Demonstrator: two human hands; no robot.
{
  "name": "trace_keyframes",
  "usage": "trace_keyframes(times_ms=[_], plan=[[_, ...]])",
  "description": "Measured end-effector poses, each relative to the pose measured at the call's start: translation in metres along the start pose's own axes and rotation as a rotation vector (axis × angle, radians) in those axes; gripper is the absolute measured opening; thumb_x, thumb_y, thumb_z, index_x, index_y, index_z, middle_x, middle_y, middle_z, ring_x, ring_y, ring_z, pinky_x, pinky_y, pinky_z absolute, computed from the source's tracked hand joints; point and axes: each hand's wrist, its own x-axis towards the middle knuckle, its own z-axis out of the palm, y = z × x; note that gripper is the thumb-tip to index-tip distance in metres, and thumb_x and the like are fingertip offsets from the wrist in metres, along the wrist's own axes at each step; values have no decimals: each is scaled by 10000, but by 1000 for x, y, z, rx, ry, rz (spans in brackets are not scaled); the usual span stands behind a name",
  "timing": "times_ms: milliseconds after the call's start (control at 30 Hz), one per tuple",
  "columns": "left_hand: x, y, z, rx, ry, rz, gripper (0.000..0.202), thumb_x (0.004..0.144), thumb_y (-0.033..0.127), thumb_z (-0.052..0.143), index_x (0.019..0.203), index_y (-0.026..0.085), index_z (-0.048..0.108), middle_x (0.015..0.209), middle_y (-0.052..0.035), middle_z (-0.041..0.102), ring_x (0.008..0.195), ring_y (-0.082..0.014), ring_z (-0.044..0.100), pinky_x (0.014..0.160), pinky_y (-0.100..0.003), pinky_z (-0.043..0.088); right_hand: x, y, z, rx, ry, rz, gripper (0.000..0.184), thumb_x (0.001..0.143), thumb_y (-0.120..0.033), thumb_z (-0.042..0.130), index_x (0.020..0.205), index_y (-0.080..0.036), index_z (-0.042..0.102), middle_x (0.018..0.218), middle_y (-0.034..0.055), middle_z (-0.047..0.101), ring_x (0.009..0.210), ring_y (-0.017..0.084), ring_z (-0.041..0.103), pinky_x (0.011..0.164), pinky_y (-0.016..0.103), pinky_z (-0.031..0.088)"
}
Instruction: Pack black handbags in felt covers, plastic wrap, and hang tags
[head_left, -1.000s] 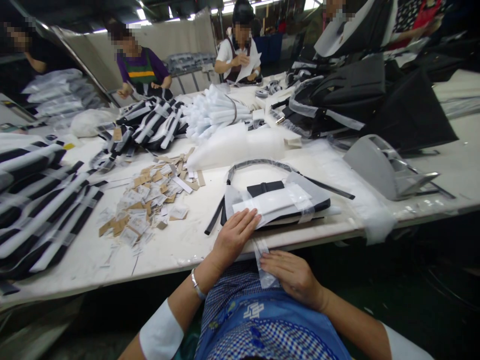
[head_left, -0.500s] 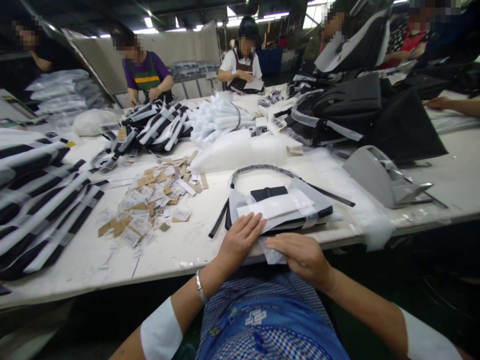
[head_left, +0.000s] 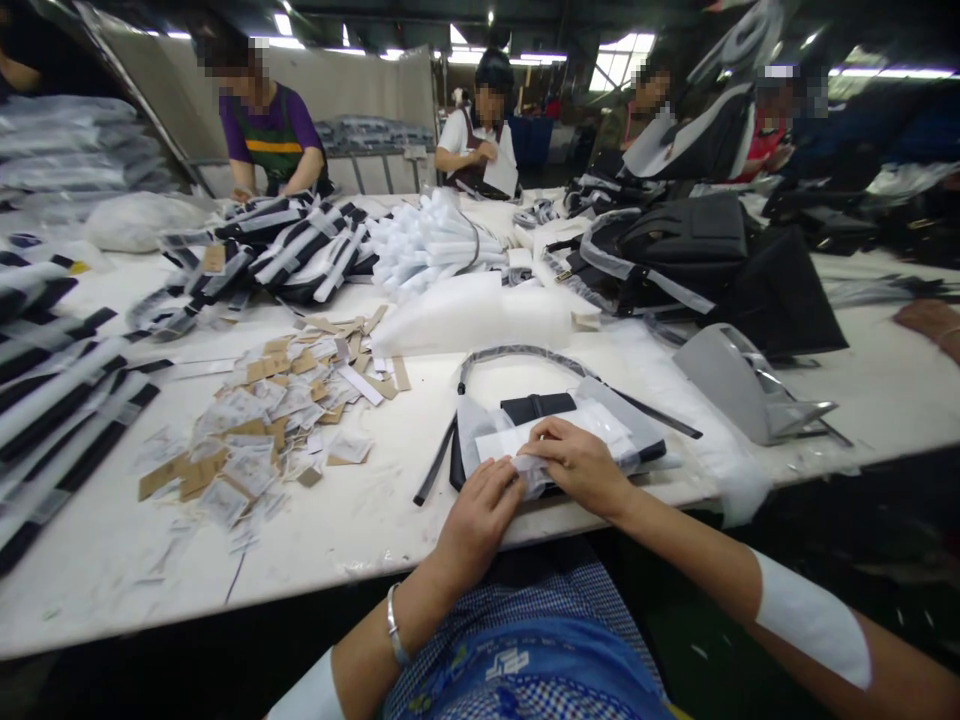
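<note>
Translucent plastic point(head_left: 534, 484), right hand point(head_left: 581, 463) pinching it, overlaps the bag point(head_left: 538, 406).

Mixed exposure. Cool light from tube lights point(head_left: 544, 58) up back, plus window point(head_left: 621, 65) top right of centre, blown out. Tabletop point(head_left: 315, 540) bright, small glare spots along near edge; floor point(head_left: 720, 610) very dark. Black bag point(head_left: 679, 240) loses detail; white wrap point(head_left: 495, 445) by the hands point(head_left: 476, 510) pale, low detail. Hands fairly sharp. Wide-angle stretch and softness at both sides, background soft, pixelation over co-workers' point(head_left: 274, 130) heads.
</note>
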Motion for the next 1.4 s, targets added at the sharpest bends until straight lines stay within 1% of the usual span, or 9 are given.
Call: trace_keyframes(times_ms=[200,433,733,900,1033,1133,1233,1300,1400], plan=[[-3,-2,4,-68,56,-66,285,946,88,497,1226,110,544,1230,-178,638,1213,-250,580,1042,-453,514,12,9,1,34,-110,226,16,810,-259,753,798,-254,762,746,-15,678,717,143,644,642,248,453],[-2,0,-4,-21,-16,-13,424,965,84,475,1381,160,497,1424,-184,520,1364,-271,451,1066,-453,477,26,5,-3,55,-223,423,175,792,-284,732,923,-232,629,704,-62,675,608,119,621,575,231,400],[3,4,-4,88,-138,-69,496,930,68,429,1424,101,448,1359,-149,600,1258,-257,565,1069,-445,489,38,9,3,-40,-239,392,298,776,-306,757,988,-239,558,647,-65,648,590,147,608,512,242,287],[7,5,-6,137,-108,-56,592,873,25,400,1456,129,421,1331,-116,622,1208,-252,600,1017,-423,533,37,9,-1,-11,-144,371,195,832,-260,710,978,-223,588,696,-51,671,637,131,636,582,223,399],[6,0,-5,183,-71,4,608,910,73,396,1512,149,345,1337,-96,621,1173,-263,620,969,-420,556,14,38,-53,139,2,352,167,941,-348,583,1032,-219,639,908,-21,730,676,105,678,680,211,504],[5,-4,-4,217,-49,50,615,933,104,399,1536,173,300,1337,-75,626,1157,-248,633,962,-387,554,-21,84,-126,-86,231,564,201,919,-365,584,1020,-239,704,1019,6,744,882,161,699,825,259,524],[5,-6,-3,234,-28,78,611,943,130,404,1541,176,289,1315,-68,642,1136,-241,647,953,-370,554,-58,138,-201,-236,364,776,252,907,-301,554,1058,-162,700,1147,119,709,1063,253,648,972,384,472],[4,-8,-2,244,-17,90,598,953,154,409,1539,173,293,1315,-66,643,1128,-236,652,973,-361,538,-75,172,-235,-254,354,916,210,886,-278,573,946,-131,712,1064,153,724,1078,292,639,975,415,468],[4,-12,-1,271,-16,127,587,965,178,420,1538,152,294,1304,-70,651,1124,-217,652,1022,-323,492,-88,211,-256,-162,259,1112,244,873,-321,623,715,-147,685,813,137,738,955,293,686,875,369,530]])
